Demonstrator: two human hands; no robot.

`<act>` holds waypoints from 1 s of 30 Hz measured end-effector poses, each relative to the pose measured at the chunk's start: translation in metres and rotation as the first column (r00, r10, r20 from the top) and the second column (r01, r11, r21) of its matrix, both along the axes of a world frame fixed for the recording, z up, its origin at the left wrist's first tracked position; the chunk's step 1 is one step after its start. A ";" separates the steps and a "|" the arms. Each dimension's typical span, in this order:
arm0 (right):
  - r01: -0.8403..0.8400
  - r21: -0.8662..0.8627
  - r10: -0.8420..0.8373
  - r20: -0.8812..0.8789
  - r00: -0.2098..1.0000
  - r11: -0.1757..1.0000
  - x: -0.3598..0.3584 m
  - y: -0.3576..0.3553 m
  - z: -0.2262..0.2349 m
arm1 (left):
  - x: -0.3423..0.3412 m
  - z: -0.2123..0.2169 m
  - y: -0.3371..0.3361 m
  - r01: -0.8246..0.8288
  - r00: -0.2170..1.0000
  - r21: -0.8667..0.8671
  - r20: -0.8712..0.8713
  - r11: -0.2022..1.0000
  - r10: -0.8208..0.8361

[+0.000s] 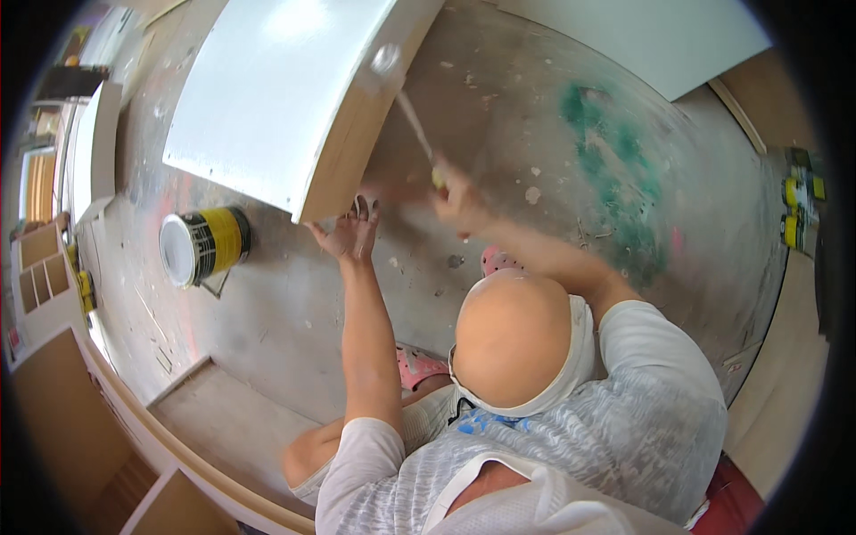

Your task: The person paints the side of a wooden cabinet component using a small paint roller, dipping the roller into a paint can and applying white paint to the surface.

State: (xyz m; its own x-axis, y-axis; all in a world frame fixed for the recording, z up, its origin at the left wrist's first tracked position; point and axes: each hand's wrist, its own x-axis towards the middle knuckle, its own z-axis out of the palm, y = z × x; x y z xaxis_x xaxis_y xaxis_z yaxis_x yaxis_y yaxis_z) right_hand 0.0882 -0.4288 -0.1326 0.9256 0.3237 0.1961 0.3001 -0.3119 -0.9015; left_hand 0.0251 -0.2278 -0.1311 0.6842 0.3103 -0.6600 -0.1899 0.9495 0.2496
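Paint-spotted floor (526, 134) surrounds a white panel (267, 107) at eleven o'clock; the left hand (350, 235), fingers spread, meets its corner; toward one o'clock, the right hand (458, 203) grips a paint roller (415, 121).

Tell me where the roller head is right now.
In the head view, the roller head is near the top, slightly left of centre, at the right side of the white-topped wooden piece, beyond the right hand.

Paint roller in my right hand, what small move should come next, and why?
Probably draw the roller head down the wooden side toward your left hand: its upper stretch looks whitish, while the lower stretch shows tan, bare-looking wood.
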 end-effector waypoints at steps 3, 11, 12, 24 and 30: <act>0.014 0.005 -0.014 -0.123 0.992 1.000 -0.002 -0.003 -0.013 | -0.002 -0.005 0.005 -0.039 0.999 -0.043 -0.032 0.998 0.037; 0.185 -0.112 -0.210 -0.274 0.938 0.976 0.178 -0.016 0.004 | -0.007 -0.002 0.004 -0.021 1.000 -0.048 -0.009 0.999 0.020; 0.185 -0.105 -0.209 -0.337 0.918 0.977 0.187 -0.013 0.015 | -0.011 -0.001 0.007 -0.032 0.999 -0.042 -0.018 0.999 0.032; -0.044 -0.007 0.036 -0.451 0.892 0.999 -0.025 -0.014 -0.048 | 0.000 -0.002 -0.009 0.058 0.998 0.006 -0.031 0.998 -0.058; 0.081 -0.078 -0.104 -0.353 0.930 0.994 0.094 -0.016 -0.040 | -0.006 0.009 -0.003 -0.028 0.994 0.022 -0.101 0.999 0.030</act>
